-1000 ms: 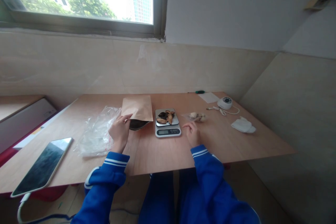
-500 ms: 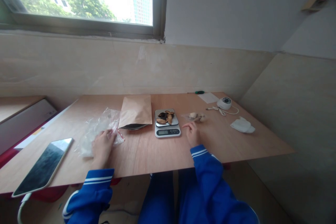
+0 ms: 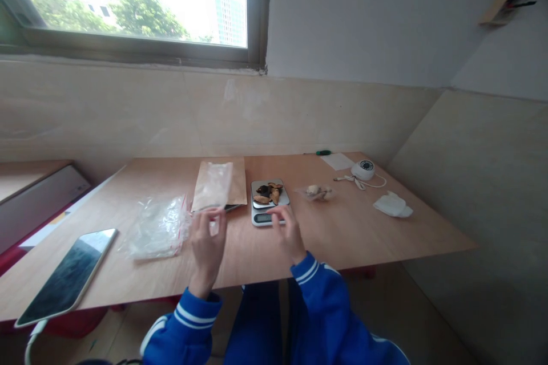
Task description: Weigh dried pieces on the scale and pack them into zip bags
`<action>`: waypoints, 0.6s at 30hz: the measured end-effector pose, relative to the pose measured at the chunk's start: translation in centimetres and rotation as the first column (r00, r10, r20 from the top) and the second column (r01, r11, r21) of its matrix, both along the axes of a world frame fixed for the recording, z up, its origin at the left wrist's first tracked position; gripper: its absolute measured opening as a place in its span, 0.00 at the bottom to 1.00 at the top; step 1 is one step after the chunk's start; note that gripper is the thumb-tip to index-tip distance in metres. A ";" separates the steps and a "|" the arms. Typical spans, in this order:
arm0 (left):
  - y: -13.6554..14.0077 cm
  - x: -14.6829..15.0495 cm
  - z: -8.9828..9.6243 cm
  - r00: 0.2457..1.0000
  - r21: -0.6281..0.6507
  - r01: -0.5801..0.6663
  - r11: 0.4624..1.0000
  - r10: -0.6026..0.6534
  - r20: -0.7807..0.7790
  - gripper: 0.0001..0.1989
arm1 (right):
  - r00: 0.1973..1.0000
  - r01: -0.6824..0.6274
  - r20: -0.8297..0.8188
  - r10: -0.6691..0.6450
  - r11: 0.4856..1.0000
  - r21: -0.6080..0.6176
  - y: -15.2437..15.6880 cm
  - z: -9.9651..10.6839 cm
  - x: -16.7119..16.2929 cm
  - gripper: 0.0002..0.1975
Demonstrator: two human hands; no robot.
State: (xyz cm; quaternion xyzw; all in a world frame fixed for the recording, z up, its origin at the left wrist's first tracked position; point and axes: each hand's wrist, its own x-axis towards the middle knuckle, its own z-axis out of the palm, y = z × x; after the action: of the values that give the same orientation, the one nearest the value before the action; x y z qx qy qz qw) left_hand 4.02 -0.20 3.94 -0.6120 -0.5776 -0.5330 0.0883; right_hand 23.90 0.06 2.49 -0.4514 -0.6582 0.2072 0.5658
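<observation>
Pinching clear plastic bag (image 3: 219,182) w/ L hand (image 3: 208,248), nr kraft pouch (image 3: 239,182), R hand (image 3: 291,236) unclenched, by digital scale (image 3: 257,219) w/ dried mushroom pcs (image 3: 274,196)

There are 2 hands (image 3: 208,245) (image 3: 289,235), 1 scale (image 3: 261,219), 1 pouch (image 3: 238,185) — and 1 phone (image 3: 67,276).

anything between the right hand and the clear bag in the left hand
Nothing visible blocks the right hand; the clear bag is held up in the left hand, and the scale seems to sit lower.
</observation>
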 end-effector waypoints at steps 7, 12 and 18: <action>-1.5 4.5 -0.5 0.911 0.006 0.392 0.920 -0.387 -0.145 0.12 | 0.915 -0.117 -0.403 0.036 0.977 -0.179 -0.8 3.3 -5.1 0.12; -0.2 3.8 -0.8 0.888 0.073 0.460 0.885 -0.459 -0.021 0.20 | 0.869 -0.224 -0.491 0.063 0.935 -0.275 -0.2 3.0 -3.3 0.13; 2.0 3.9 -1.6 0.803 -0.016 0.590 0.807 -0.589 -0.089 0.12 | 0.857 -0.246 -0.513 0.039 0.907 -0.341 0.5 2.4 -1.5 0.14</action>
State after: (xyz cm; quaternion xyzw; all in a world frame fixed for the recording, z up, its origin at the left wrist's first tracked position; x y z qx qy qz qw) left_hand 7.91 1.79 2.35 -0.7838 -0.3511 -0.5097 -0.0516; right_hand 22.38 0.54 4.92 -0.4366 -0.4677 0.4863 0.5951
